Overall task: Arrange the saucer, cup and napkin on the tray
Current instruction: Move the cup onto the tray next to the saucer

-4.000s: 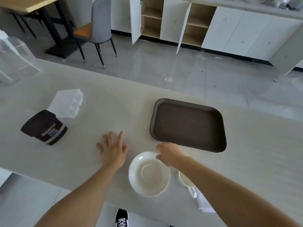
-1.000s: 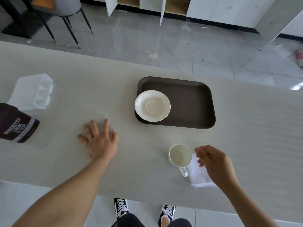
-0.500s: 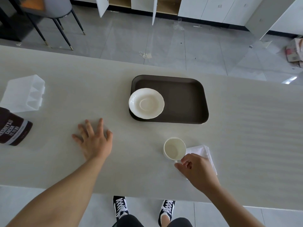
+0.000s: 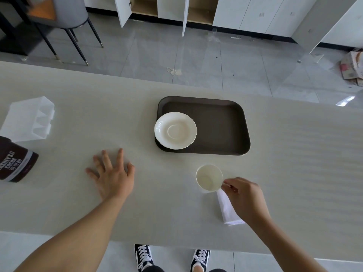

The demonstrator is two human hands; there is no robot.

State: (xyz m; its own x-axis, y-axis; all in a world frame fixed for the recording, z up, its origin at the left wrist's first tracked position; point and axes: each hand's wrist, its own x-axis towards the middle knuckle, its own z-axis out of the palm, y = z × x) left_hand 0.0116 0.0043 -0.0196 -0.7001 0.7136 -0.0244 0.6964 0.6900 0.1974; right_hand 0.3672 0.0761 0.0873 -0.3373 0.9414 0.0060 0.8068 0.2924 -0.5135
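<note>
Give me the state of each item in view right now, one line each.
saucer: on the tray's left end
tray: on the table, holds only the saucer
cup: upright, empty, right hand at its handle
napkin: folded, on table
left hand: flat on table

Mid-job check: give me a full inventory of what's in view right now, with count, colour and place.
tray: 1, dark brown, centre of the table.
saucer: 1, white, on the tray's left end, overhanging its edge.
cup: 1, white, empty, near the tray's front edge, off it.
napkin: 1, white, folded, on the table partly under the right hand.
cocoa pouch: 1, dark brown, far left of the table.
plastic container: 1, translucent white, behind the pouch.
table: 1, pale beige.
chair: 1, grey, on the floor top left.
left hand: flat on the table, fingers spread.
right hand: fingers at the cup's handle side.
</note>
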